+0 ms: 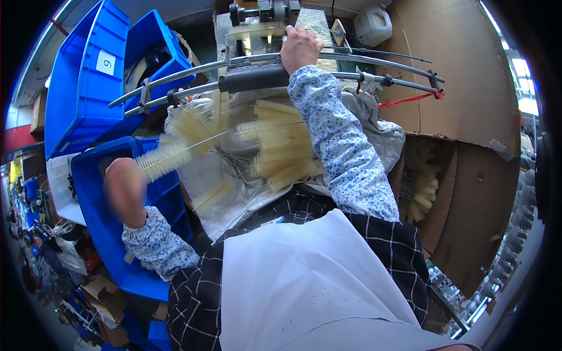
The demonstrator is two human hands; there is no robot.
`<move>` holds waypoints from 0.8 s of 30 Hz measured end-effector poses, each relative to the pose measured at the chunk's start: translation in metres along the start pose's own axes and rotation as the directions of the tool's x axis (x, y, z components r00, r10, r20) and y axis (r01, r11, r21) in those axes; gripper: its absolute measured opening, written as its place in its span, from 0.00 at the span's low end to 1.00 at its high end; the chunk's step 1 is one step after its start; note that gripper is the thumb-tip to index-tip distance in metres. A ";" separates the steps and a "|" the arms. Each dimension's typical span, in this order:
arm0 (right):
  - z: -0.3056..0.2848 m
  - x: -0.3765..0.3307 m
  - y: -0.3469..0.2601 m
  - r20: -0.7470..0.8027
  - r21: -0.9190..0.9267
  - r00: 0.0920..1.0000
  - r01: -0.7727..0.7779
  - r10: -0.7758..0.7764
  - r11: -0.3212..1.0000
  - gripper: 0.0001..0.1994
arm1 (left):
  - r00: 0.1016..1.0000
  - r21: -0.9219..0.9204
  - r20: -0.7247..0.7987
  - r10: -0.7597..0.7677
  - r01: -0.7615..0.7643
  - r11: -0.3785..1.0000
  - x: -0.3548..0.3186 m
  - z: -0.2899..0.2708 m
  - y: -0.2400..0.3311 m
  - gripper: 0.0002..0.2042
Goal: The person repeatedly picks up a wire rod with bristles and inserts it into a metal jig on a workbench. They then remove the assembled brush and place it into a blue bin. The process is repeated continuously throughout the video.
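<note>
My left hand (126, 190), partly blurred, is closed on the bristle end of a cream bristle brush (167, 161). That brush's thin wire stem points right, over the lap. My right hand (300, 50) reaches forward over the metal rails, fingers curled at the end of another cream bristle brush (257, 30), which lies crosswise at the machine (266, 10); its fingertips are partly hidden. Just below that hand is a dark padded roll (254, 78) on the near rail. Several loose bristle brushes (281, 146) rest on a whitish sack (234, 202) between my arms.
Blue bins (88, 82) stand at the far left, with another blue bin (93, 234) beside my left arm. Curved metal rails (398, 64) span the front. At right is a cardboard box (474, 199) with more brushes in it. A white jug (373, 26) stands behind.
</note>
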State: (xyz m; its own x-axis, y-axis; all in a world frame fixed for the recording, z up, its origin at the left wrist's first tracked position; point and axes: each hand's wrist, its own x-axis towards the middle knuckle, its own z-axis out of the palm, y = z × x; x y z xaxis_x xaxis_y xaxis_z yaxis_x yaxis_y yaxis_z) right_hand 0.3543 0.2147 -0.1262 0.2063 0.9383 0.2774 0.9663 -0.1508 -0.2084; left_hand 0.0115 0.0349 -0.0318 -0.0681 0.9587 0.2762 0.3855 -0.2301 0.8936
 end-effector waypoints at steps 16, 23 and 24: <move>-0.011 0.028 0.152 -0.023 0.088 0.999 0.051 -0.049 0.995 0.13 | 0.971 -0.278 -0.234 0.038 -0.104 0.955 -0.006 -0.028 -0.002 0.16; -0.031 0.054 0.179 0.016 -0.246 0.997 0.074 -0.073 0.966 0.12 | 0.986 -0.434 -0.163 0.024 -0.094 0.896 0.006 -0.004 0.002 0.16; -0.026 0.060 0.195 0.126 -0.204 0.971 0.225 -0.202 0.953 0.12 | 0.992 -0.482 -0.121 0.038 -0.092 0.871 0.010 0.002 0.005 0.16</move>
State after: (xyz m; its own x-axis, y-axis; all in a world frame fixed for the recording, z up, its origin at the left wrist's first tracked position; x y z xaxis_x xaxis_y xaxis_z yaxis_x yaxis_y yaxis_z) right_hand 0.5590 0.2335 -0.1258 -0.0142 0.9811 0.1929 0.9985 0.0036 0.0552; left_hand 0.0149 0.0436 -0.0256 -0.1640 0.9221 0.3504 -0.1017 -0.3691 0.9238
